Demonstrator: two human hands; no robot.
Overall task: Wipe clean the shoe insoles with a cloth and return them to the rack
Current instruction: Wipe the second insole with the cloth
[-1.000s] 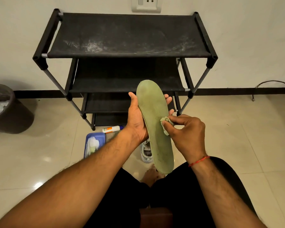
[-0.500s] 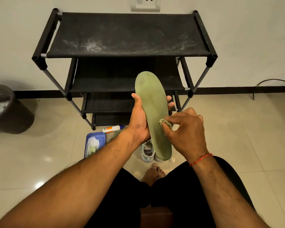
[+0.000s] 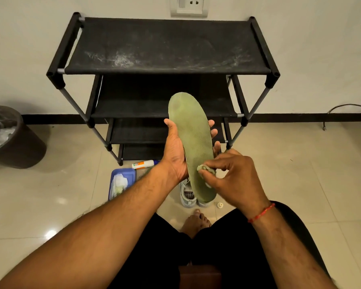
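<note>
Right hand [image 3: 236,178]: thumb and fingertips pinch a small wadded cloth [image 3: 204,168], pressed against the lower half of the insole [image 3: 193,138].
Left hand [image 3: 175,151]: curled round the insole from behind, thumb on one edge and fingertips showing past the other. It holds the insole upright, toe end up.
Step in hand: wiping, with the cloth near the heel end.
Next move: judged to call for strokes along the rest of the face, left grip steady.
Beyond the fingertips: rack [image 3: 167,44] against the wall.
Below the fingers: shoes [image 3: 187,198] on the floor.

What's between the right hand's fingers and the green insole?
A small crumpled cloth: the right hand pinches it against the insole, which the left hand holds. The head view shows it.
</note>
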